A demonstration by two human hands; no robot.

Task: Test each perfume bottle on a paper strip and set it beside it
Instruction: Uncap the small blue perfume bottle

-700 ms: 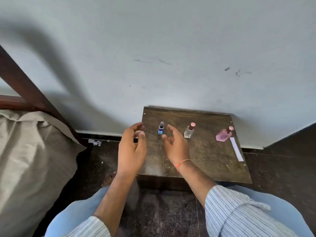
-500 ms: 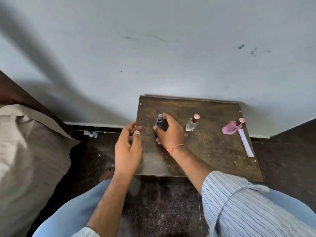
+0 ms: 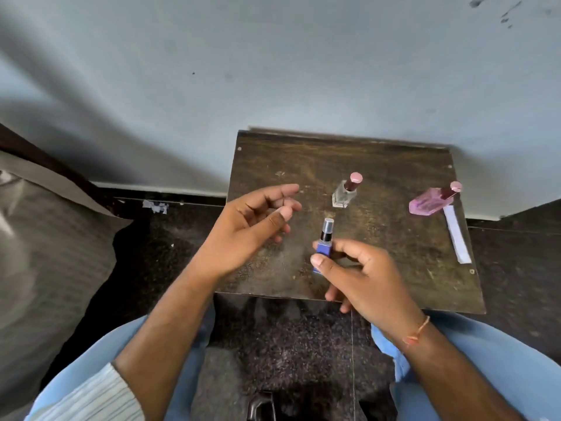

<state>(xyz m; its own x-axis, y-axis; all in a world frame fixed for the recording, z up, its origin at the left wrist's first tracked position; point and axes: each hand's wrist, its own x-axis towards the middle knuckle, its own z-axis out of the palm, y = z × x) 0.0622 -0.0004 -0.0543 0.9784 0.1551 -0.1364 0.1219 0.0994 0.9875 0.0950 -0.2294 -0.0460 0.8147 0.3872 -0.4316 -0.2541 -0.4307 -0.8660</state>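
Blue bottle [image 3: 323,244] is now off the desk [image 3: 394,165] and pulled toward us, right hand [image 3: 361,275] grip clamped on its body w/ thumb in front; half a sec ago it stood at the back by the clear bottle [image 3: 344,194]. Left hand [image 3: 249,226] has lifted, fingers apart and empty, prob. going for the cap. Pink bottle [image 3: 429,202] already sits touching its paper strip [image 3: 457,235], so we judge this is test no. 2, no new strip visible.

blue bottle [image 3: 322,250], pink bottle [image 3: 428,202], white strip [image 3: 456,235], dark brown table [image 3: 394,165].
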